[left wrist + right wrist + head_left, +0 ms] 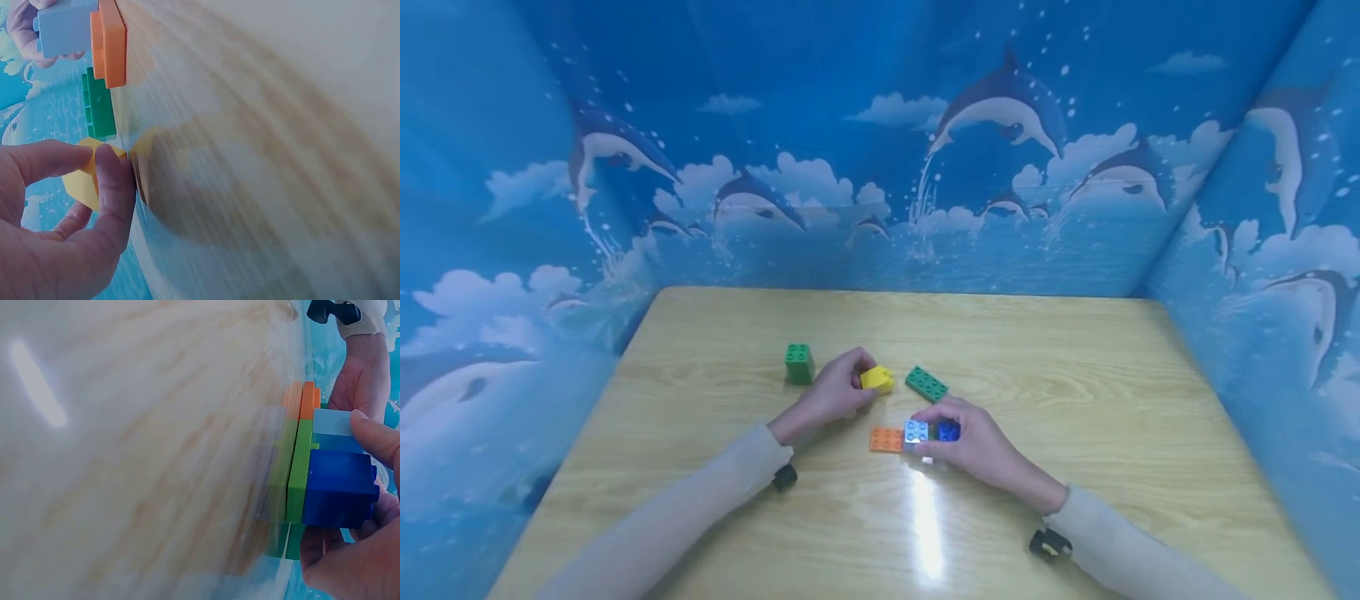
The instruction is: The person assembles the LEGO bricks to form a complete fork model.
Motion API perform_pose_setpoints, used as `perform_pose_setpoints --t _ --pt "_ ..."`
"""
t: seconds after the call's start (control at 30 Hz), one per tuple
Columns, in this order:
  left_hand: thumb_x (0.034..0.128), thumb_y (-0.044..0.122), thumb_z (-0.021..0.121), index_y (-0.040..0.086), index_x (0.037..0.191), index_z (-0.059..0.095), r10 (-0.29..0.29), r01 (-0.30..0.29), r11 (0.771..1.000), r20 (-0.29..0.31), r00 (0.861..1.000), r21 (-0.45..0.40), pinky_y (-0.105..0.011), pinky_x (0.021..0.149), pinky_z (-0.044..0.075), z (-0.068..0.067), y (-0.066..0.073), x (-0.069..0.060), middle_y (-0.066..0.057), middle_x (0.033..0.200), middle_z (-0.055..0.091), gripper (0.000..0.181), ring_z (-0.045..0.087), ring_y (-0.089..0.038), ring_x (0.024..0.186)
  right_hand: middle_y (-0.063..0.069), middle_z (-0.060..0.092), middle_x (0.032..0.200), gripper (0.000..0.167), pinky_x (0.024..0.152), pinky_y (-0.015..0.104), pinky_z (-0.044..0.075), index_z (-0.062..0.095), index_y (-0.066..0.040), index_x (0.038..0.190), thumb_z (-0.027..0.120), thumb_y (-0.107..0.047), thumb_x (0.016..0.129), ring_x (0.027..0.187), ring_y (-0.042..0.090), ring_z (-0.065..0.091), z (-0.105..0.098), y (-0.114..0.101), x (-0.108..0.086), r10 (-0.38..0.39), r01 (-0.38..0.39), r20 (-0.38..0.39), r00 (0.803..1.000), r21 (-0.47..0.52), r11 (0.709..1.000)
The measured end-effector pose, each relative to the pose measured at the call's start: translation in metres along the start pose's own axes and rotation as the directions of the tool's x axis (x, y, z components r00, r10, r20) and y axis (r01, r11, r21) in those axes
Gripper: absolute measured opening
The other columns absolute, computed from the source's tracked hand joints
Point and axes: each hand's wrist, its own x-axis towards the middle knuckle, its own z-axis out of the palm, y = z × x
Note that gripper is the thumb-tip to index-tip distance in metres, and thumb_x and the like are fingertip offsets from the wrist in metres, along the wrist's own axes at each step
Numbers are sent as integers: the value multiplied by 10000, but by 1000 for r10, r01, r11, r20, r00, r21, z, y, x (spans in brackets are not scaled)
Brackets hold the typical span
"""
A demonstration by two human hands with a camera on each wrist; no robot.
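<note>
The left hand [833,392] pinches a yellow brick [877,380] between thumb and fingers, low at the table; the left wrist view shows the yellow brick [81,187] partly covered by the fingers. The right hand [976,442] has its thumb and fingers around a light blue brick [916,431]. In the right wrist view the light blue brick [332,431] and a dark blue brick [337,487] stand side by side on a light green piece [299,475]. An orange brick [886,440] adjoins this group on the left.
A dark green brick [927,384] lies at an angle just beyond the right hand. Left of the left hand, a tall green block [799,365] stands upright. Dolphin-printed blue curtains [820,167] rise behind and beside the wooden table [1037,358].
</note>
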Motion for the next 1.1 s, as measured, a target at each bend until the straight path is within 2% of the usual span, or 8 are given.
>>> perform_pose_setpoints --t 0.27,0.43,0.53,0.67,0.93,1.1 --pt "863 -38 818 145 1203 623 -34 40 993 53 998 -112 -333 698 582 -10 -6 -8 -64 1178 655 432 665 -244 919 -73 704 1161 403 1041 484 553 794 -254 1239 944 -241 864 1144 206 657 0 -1 3 -17 17 -3 1000 15 1000" --pt "901 -22 827 136 1201 651 -4 15 985 65 998 -173 -324 622 557 -13 -10 -14 -59 1183 669 383 667 -247 843 -72 700 1176 403 1061 506 544 796 -267 1233 947 -236 861 1173 220 650 0 -1 2 0 0 -2 1000 25 1000" --pt "915 7 844 140 1214 675 18 -8 987 65 998 -161 -318 595 539 -14 -12 -17 -68 1125 681 369 647 -244 790 -66 697 1168 402 1042 500 554 797 -274 1229 950 -239 859 1157 222 652 1 -1 1 10 -10 -1 1000 27 1000" --pt "916 32 863 155 1233 689 26 -15 988 74 997 -152 -311 591 532 -15 -12 -22 -73 1075 689 382 646 -248 797 -70 700 1153 398 1036 497 559 801 -284 1220 954 -243 855 1141 214 656 1 0 1 6 -6 -8 1000 12 1000" --pt "885 43 893 168 1245 699 27 -5 987 132 991 -160 -285 639 554 -16 -14 -31 -35 1177 693 427 697 -239 879 -74 699 1152 400 1012 474 565 799 -290 1224 955 -267 856 1127 200 657 3 0 1 6 -6 -6 1000 4 1000" --pt "892 12 874 160 1262 688 77 -47 987 188 979 -157 -325 743 604 -15 -18 -37 -44 1250 678 440 708 -232 903 -77 700 1146 400 1039 497 552 801 -291 1211 961 -278 845 1138 205 653 3 -1 1 20 -20 -5 1000 2 1000"
